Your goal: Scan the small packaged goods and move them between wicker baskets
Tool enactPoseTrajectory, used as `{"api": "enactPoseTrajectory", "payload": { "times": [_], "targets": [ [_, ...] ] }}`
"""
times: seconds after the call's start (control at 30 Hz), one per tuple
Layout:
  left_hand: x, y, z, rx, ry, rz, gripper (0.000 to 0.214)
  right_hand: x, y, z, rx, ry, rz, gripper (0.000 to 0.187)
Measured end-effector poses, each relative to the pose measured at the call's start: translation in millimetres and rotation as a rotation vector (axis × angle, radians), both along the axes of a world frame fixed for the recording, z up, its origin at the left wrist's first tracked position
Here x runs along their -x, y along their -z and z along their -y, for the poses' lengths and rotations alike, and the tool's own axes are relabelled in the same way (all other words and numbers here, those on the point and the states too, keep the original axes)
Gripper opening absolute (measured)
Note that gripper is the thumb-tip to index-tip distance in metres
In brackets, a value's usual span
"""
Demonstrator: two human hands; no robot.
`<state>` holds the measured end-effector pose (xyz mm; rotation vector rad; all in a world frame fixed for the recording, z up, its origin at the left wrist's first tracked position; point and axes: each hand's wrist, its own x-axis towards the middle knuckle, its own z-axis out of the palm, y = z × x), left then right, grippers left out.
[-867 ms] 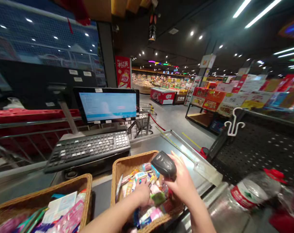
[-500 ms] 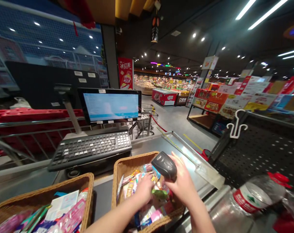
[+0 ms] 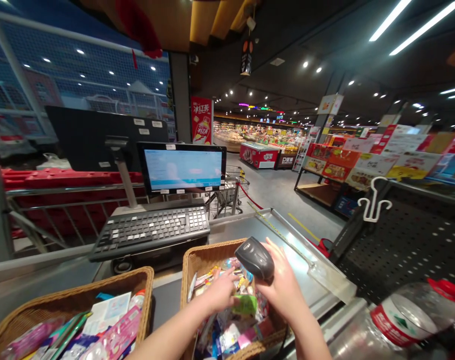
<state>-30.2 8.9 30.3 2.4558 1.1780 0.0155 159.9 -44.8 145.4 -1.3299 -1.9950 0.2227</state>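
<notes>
My right hand [image 3: 282, 277] is wrapped around a black barcode scanner [image 3: 254, 257], held over the right wicker basket [image 3: 212, 250] with its head tilted toward the left. Inside that basket lies a jumble of small packaged goods in bright wrappers. My left hand [image 3: 220, 291] is over these goods with its fingers stretched out and apart. Close by its thumb side is a green packet [image 3: 245, 304]; whether the hand touches it I cannot tell. A pink package [image 3: 248, 337] lies nearer the basket's front edge.
Another wicker basket [image 3: 146, 300] with packaged goods stands at left. Behind are a keyboard [image 3: 155, 225] and a lit monitor [image 3: 185, 169]. A metal counter [image 3: 291, 255] extends right, beside a large clear bottle [image 3: 402, 320] and a black perforated panel [image 3: 411, 235].
The whole view has shifted slightly right and down. My left hand has drawn back a little with its fingers spreading, and the green packet shows flatter. The scanner stays in my right hand.
</notes>
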Motion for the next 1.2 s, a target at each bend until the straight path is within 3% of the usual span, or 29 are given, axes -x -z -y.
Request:
{"api": "enactPoseTrajectory", "payload": {
  "times": [0.2, 0.4, 0.53, 0.6, 0.77, 1.0, 1.1, 1.2],
  "targets": [
    [-9.8, 14.1, 11.8, -0.049, -0.023, -0.098, 0.035, -0.2, -2.2, 3.3, 0.005, 0.010, 0.000, 0.057],
    [-5.8, 26.1, 12.9, -0.091, 0.136, -0.249, 0.067, -4.8, -4.7, 7.8, 0.015, 0.024, -0.006, 0.058],
    [-10.1, 40.7, 12.8, -0.184, 0.139, -0.262, 0.042, -6.5, -4.3, 8.6, 0.016, 0.036, -0.005, 0.059],
    [-13.6, 43.4, 12.5, -0.206, 0.125, -0.268, 0.040, -7.6, -4.4, 9.1, 0.014, 0.034, -0.003, 0.059],
    [-12.4, 33.9, 7.5, -0.180, 0.105, -0.273, 0.058, -13.6, -5.5, 11.1, 0.014, 0.048, -0.006, 0.058],
    [10.4, 20.3, -9.5, -0.095, -0.074, -0.118, 0.024, -20.1, -2.3, 10.8, 0.024, 0.064, -0.025, 0.059],
    [16.1, 13.5, -13.6, -0.139, -0.132, -0.101, 0.027, -18.1, -3.2, 10.0, 0.023, 0.051, -0.021, 0.058],
    [19.3, -2.1, -16.1, -0.313, -0.158, -0.003, 0.029, -15.0, -5.6, 9.0, 0.010, 0.032, -0.017, 0.056]
  ]
}}
